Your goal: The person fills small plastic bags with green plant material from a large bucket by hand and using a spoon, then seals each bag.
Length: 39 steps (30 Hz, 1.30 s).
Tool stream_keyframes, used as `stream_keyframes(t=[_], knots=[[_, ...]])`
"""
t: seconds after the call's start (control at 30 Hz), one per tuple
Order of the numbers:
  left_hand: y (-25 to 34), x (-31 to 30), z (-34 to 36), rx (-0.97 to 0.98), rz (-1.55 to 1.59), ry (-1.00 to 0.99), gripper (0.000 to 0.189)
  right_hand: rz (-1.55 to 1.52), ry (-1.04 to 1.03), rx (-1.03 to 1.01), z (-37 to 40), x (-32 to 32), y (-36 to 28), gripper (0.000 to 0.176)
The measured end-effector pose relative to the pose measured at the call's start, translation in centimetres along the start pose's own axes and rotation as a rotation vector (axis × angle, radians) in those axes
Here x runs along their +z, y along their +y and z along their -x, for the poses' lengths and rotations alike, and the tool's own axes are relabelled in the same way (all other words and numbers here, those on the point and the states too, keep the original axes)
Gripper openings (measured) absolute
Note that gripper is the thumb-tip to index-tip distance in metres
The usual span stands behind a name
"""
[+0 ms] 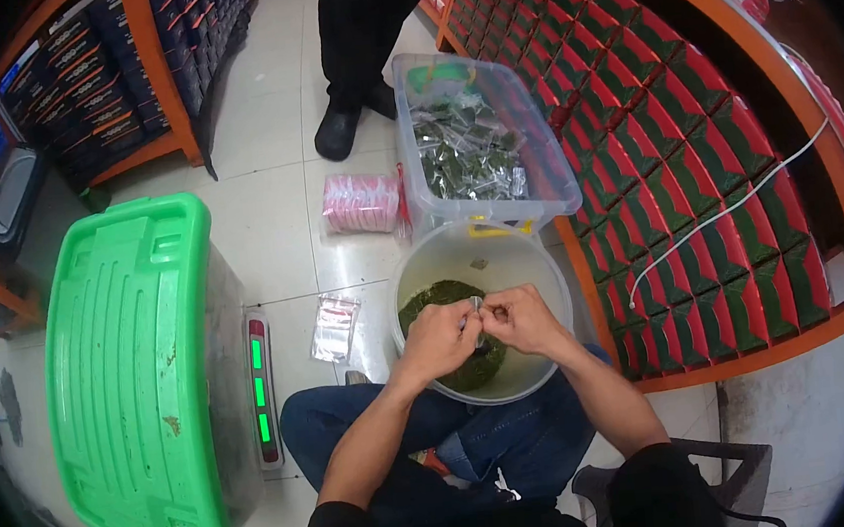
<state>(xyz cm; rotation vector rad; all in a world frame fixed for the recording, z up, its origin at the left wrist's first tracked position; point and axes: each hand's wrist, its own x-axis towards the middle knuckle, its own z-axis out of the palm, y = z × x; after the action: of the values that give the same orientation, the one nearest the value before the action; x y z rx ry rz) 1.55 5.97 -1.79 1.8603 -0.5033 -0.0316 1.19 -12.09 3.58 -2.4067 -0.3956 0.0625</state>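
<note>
Both hands meet above a white round bucket [410, 265] holding dark green loose flakes or powder [455, 291]. My left hand [439, 340] is closed, its fingertips pinching a small clear plastic bag [477, 305]. Against the bag's other side press the thumb and fingers of my right hand [522, 320], also closed. Most of the bag is hidden by the fingers, and I cannot see whether anything is in it. On the floor left of the bucket lies a stack of flat clear zip bags [335, 329].
A clear tub [561, 186] of small filled bags [467, 149] stands behind the bucket, beside a pink wrapped pack [361, 203]. At left are a green-lidded bin [137, 389] and a lit digital display [261, 388]. Shelved red-green boxes [673, 151] line the right. A person's shoe [339, 135] is ahead.
</note>
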Motion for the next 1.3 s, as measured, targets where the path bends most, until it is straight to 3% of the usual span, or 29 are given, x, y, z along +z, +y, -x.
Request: stream_keyframes(t=[0.07,0.17,0.23,0.3,0.33,0.4,0.5,0.6,0.67,0.77,0.83,0.87,0.93,1.0,1.03,1.07,1.13,1.2,1.3], knots=[[-0.1,0.4,0.1,-0.027,-0.116,0.024,0.025,0.018,-0.033,-0.018,0.3,0.5,1.0,0.020],[1.0,1.1,0.3,-0.062,-0.272,0.092,0.023,0.222,0.154,-0.028,0.8,0.5,1.2,0.022],[1.2,1.2,0.2,-0.087,-0.316,0.136,0.022,0.205,0.198,0.139,0.9,-0.1,-0.7,0.027],[0.6,1.5,0.0,0.128,-0.238,0.227,0.020,0.131,0.169,0.107,0.7,0.6,-0.6,0.028],[0.2,1.6,0.0,0.118,-0.240,0.224,0.020,0.052,0.143,0.078,0.7,1.1,-0.4,0.030],[-0.6,1.3,-0.2,0.295,-0.267,0.327,0.020,0.085,0.163,0.093,0.6,1.3,0.2,0.031],[0.4,0.1,0.3,0.190,-0.345,0.405,0.020,0.126,0.132,0.156,0.0,-0.6,-0.5,0.031],[1.6,-1.4,-0.2,0.133,-0.283,0.353,0.028,0.111,0.019,0.170,-1.2,-2.5,-1.9,0.032],[3.2,-2.7,-1.1,0.430,-0.054,0.406,0.039,0.086,-0.062,0.150,-1.8,-2.7,-2.2,0.032],[0.2,-3.1,-0.8,0.469,-0.063,0.300,0.051,-0.011,-0.244,0.093,-3.8,-2.6,-1.8,0.029],[-0.3,-4.0,-0.6,0.374,-0.022,0.348,0.049,-0.653,-0.244,0.225,-5.5,-1.8,0.1,0.028],[-0.5,-4.4,-0.5,0.288,0.014,0.395,0.048,-0.654,-0.248,0.227,-6.7,-0.2,2.6,0.028],[-1.2,-4.7,-0.4,0.208,0.052,0.387,0.047,-0.194,-0.305,0.230,-8.1,5.1,9.7,0.020],[-1.4,-4.5,-0.3,0.025,0.387,0.365,0.046,0.592,-0.804,0.043,-7.5,10.0,12.5,0.020],[-1.9,-4.6,-0.5,0.194,0.264,0.388,0.049,0.622,-0.716,0.101,-5.9,11.4,12.3,0.021],[-1.8,-4.7,-0.7,0.197,0.261,0.390,0.049,0.650,-0.629,0.155,-4.5,12.5,11.9,0.024],[-1.3,-4.4,-0.2,0.049,0.425,0.313,0.051,0.655,-0.692,0.186,-4.4,14.1,11.6,0.026],[-1.7,-4.3,-0.3,0.061,0.430,0.285,0.051,0.659,-0.753,0.222,-4.0,15.2,11.8,0.027],[-2.2,-3.7,-0.5,0.127,0.348,0.289,0.050,0.576,-0.681,0.226,-3.5,15.9,12.0,0.028]])
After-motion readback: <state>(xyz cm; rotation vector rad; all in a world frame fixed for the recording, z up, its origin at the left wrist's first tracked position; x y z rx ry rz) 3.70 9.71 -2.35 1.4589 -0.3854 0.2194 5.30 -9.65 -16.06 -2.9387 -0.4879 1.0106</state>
